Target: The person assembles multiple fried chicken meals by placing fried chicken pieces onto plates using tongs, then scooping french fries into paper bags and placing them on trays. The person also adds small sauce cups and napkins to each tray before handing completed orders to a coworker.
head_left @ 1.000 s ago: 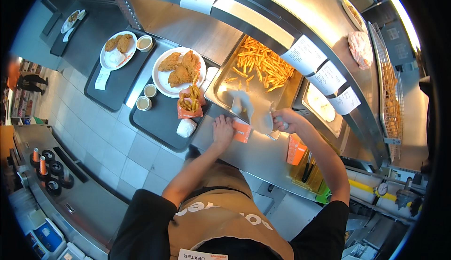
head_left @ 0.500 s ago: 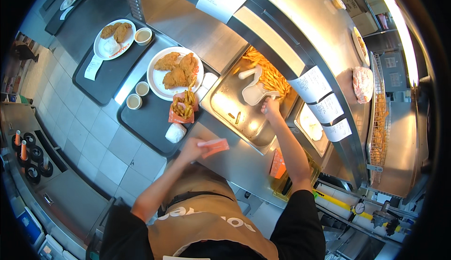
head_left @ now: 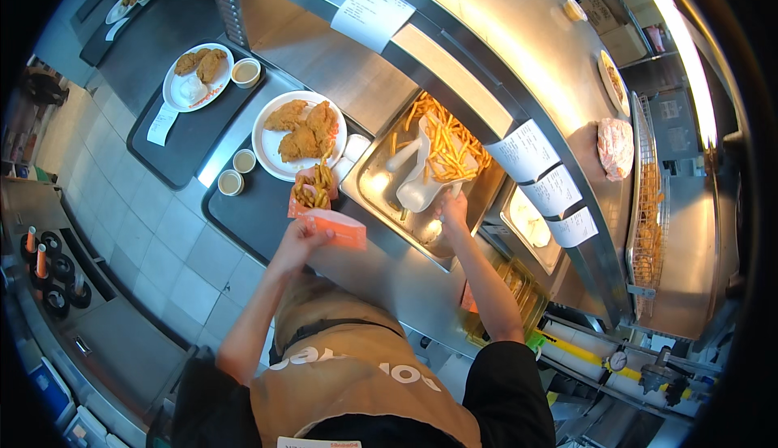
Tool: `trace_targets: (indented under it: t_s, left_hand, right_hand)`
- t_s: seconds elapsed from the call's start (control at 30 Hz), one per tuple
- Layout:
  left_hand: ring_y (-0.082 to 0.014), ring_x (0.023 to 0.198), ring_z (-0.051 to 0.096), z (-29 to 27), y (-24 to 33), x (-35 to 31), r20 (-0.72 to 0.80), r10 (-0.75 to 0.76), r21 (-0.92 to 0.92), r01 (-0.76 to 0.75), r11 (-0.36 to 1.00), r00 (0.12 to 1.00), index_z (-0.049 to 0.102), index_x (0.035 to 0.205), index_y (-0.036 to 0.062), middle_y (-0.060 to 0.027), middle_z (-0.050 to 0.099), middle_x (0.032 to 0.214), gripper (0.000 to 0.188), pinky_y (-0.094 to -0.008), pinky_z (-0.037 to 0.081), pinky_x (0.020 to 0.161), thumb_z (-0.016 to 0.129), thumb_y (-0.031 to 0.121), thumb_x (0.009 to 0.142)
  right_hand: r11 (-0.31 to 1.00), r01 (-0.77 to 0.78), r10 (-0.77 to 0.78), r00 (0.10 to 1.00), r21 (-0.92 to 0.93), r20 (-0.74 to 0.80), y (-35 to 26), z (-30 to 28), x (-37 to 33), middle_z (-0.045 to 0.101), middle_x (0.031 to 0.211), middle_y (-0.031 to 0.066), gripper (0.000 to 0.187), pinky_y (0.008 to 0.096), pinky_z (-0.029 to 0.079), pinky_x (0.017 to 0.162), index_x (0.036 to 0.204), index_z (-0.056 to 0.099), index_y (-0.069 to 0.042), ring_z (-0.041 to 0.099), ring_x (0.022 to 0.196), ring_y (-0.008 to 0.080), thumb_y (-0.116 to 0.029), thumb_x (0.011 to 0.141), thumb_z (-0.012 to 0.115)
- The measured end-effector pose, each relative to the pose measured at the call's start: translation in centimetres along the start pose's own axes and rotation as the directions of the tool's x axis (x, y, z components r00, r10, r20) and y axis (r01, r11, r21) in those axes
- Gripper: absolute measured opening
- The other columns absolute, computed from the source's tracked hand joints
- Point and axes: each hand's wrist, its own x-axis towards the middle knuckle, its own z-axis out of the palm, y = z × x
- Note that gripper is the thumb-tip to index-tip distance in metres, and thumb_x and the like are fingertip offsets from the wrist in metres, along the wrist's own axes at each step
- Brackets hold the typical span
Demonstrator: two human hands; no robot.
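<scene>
My right hand point(head_left: 452, 209) grips the handle of a white fry scoop point(head_left: 416, 191) over a steel pan point(head_left: 365, 177). French fries point(head_left: 447, 152) fill the scoop and lie heaped at the pan's far side. My left hand point(head_left: 300, 241) pinches a flat orange paper fry sleeve point(head_left: 340, 229) by one end. Just beyond that hand, on a dark tray point(head_left: 263, 225), stands an orange carton of fries point(head_left: 310, 191). A white plate point(head_left: 263, 144) with several pieces of fried chicken point(head_left: 300, 128) and two cups of sauce point(head_left: 231, 182) share the tray.
To the far left, another tray point(head_left: 150, 152) bears a plate of chicken point(head_left: 212, 67) and a sauce cup. Paper slips point(head_left: 523, 152) hang from the shelf rail above the pan. Right of my right arm stands a smaller steel pan point(head_left: 531, 221) with white contents.
The scoop has gone from nearly bare to loaded with fries, my right hand drawing slightly nearer. My left hand has moved left and away from me with the sleeve, now covering the white wrapped item.
</scene>
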Motion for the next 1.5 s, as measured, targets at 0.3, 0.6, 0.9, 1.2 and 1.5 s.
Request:
trace_targets:
  t_s: [0.3,0.6,0.9,1.2,1.5]
  left_hand:
    - [-0.0147,0.084,0.068,2.2,2.5,3.4,0.063,0.035,0.115,-0.042,0.993,0.997,0.067,0.107,-0.0049,-0.0099,0.071,0.097,0.024,-0.0295,0.056,0.077,0.072,0.003,0.084]
    - [-0.0147,0.070,0.066,5.2,5.2,7.5,0.096,0.085,0.535,-0.123,0.836,0.992,0.069,0.099,-0.0061,-0.0084,0.071,0.081,0.029,-0.0294,0.052,0.064,0.077,0.007,0.075]
    - [-0.0155,0.075,0.069,11.3,4.2,11.5,0.214,-0.054,0.577,-0.082,0.813,0.975,0.071,0.095,-0.0040,-0.0110,0.073,0.085,0.034,-0.0301,0.054,0.069,0.083,0.011,0.067]
    - [-0.0189,0.091,0.068,14.0,3.1,12.9,0.374,-0.136,0.303,0.017,0.953,0.917,0.062,0.116,-0.0073,-0.0131,0.070,0.105,0.045,-0.0307,0.056,0.080,0.080,0.007,0.077]
    - [-0.0327,0.129,0.049,14.0,1.9,14.5,0.823,-0.005,-0.287,0.423,0.859,0.569,0.034,0.145,0.0108,-0.0124,0.048,0.140,0.070,-0.0576,0.045,0.102,0.072,0.009,0.086]
  right_hand:
    - [0.994,0.079,-0.079,0.997,-0.072,0.009,-0.6,-1.1,-2.0,0.044,0.069,0.0033,0.009,0.0300,0.037,0.037,0.099,0.041,-0.010,0.043,0.044,0.0132,-0.006,0.093,0.045]
    - [0.978,0.183,-0.184,0.983,-0.100,0.002,-1.9,-1.4,-2.6,0.044,0.068,0.0025,0.011,0.0298,0.037,0.035,0.099,0.042,-0.011,0.043,0.041,0.0133,-0.006,0.091,0.046]
    - [0.991,0.126,-0.126,0.992,-0.039,0.008,-8.3,-1.5,-3.2,0.047,0.073,0.0036,0.011,0.0303,0.039,0.036,0.097,0.043,-0.011,0.046,0.045,0.0130,-0.009,0.091,0.052]
    - [0.978,0.207,-0.207,0.978,0.024,0.014,-8.6,-1.3,-5.1,0.048,0.074,0.0025,0.011,0.0288,0.038,0.038,0.096,0.042,-0.012,0.046,0.047,0.0122,-0.008,0.091,0.051]
    - [0.917,0.386,-0.379,0.922,0.104,-0.076,-9.5,-0.5,-4.9,0.048,0.075,0.0040,0.017,0.0276,0.041,0.037,0.104,0.039,-0.010,0.046,0.045,0.0122,-0.006,0.091,0.049]
